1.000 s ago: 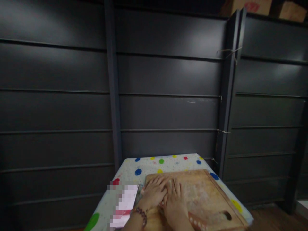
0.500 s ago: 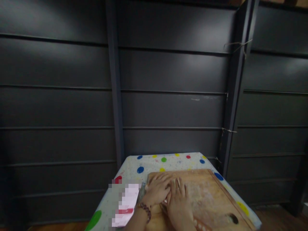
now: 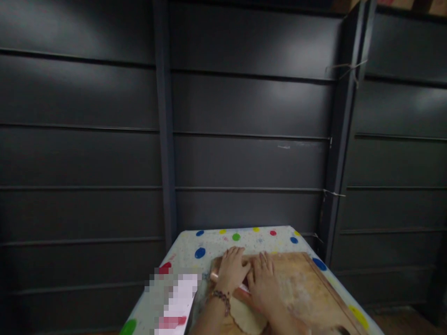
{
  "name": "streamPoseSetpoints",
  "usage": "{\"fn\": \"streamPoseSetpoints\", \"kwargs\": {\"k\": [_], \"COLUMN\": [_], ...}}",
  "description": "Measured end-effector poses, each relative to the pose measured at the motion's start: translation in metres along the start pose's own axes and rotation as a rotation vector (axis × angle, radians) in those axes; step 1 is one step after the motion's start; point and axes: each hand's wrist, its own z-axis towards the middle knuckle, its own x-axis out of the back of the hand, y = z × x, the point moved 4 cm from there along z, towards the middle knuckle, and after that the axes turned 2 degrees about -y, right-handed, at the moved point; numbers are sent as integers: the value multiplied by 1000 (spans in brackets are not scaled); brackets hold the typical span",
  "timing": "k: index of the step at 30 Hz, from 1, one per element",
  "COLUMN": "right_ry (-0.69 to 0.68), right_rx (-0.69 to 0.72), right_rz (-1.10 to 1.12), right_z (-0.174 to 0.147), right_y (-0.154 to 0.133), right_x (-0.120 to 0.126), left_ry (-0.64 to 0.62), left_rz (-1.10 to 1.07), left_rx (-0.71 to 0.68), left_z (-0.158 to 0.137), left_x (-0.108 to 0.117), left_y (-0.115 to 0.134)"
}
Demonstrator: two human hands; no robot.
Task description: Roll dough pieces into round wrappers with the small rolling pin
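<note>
Under the left hand (image 3: pixel 233 271) and right hand (image 3: pixel 262 281) lies a rolling pin (image 3: pixel 243 289); between the wrists, a dough sheet (image 3: pixel 247 317); beneath all, a cutting board (image 3: pixel 296 281); beyond the hands, a panelled wall (image 3: pixel 247 163).

Storeroom-like place, by the tall dark panels (image 3: pixel 247 104) and cardboard boxes (image 3: pixel 438 7) above.

Dotted-cloth table (image 3: pixel 213 242) | wooden board (image 3: pixel 316 291), right | pale item (image 3: pixel 183 298), left, partly pixelated

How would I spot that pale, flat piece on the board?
Find the dotted tablecloth, then the wooden board on it. Between the person's left forearm and right forearm lies the pale, flat piece, its curved edge and creamier colour setting it apart from the browner wood.
</note>
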Motion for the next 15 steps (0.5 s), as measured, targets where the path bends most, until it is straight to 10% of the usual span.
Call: {"fn": "streamPoseSetpoints", "kwargs": {"k": [15], "right_ry": [-129], "right_rx": [-133], "right_rz": [284], "right_z": [26], "right_y": [43], "right_x": [-41], "left_ry": [88], "left_rz": [44], "left_rx": [63], "left_z": [33], "left_x": [-2], "left_y": [2]}}
